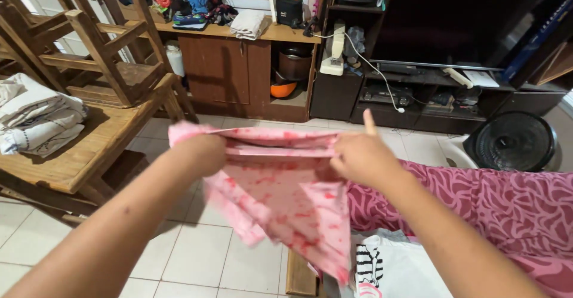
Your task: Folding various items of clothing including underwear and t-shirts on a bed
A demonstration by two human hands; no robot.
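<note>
A pink cloth with red blotches (280,196) hangs in the air in front of me, stretched flat along its top edge. My left hand (200,153) grips the cloth's upper left corner. My right hand (361,154) pinches the upper right edge, with the index finger pointing up. The lower part of the cloth droops to a point towards the floor. Below it lie a white garment with black stripes (388,265) and a grey one.
A wooden table (77,154) at the left holds folded white cloths (36,119); wooden chairs are stacked behind it. A pink patterned cover (507,202) lies at the right. A black fan (514,141), a dark media unit and a wooden cabinet (239,65) stand at the back.
</note>
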